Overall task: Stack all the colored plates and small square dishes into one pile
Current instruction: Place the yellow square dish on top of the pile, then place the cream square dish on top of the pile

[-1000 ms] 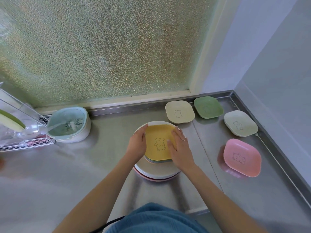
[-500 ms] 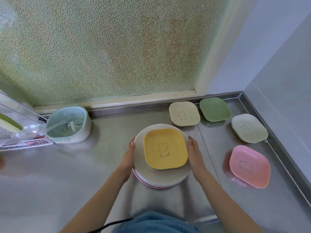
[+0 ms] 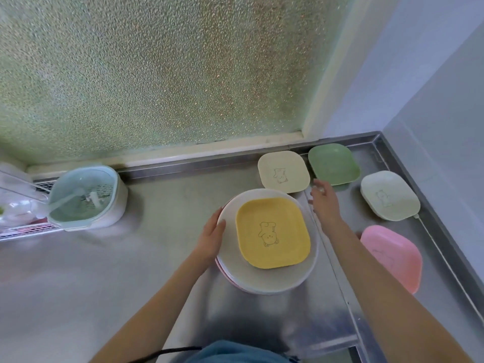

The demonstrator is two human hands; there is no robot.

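A pile of round plates [image 3: 264, 280] stands mid-counter, a white one on top and a pink rim showing below. A yellow square dish [image 3: 272, 233] with a bear drawing lies on top of it. My left hand [image 3: 212, 238] rests against the pile's left rim. My right hand [image 3: 324, 203] hovers open just right of the pile, fingers pointing toward the cream square dish [image 3: 282, 170]. A green dish [image 3: 334, 163], a pale green dish [image 3: 390, 195] and a pink dish [image 3: 392, 258] lie separately to the right.
A mint-lidded white container [image 3: 86, 197] sits at the left by a wire rack [image 3: 23, 226]. A frosted window backs the steel counter [image 3: 104, 284]. A raised counter rim [image 3: 445, 231] and grey wall close off the right side.
My right hand has left the pile's right rim and moved up and to the right, toward the cream dish. My left hand stays on the pile's left rim.
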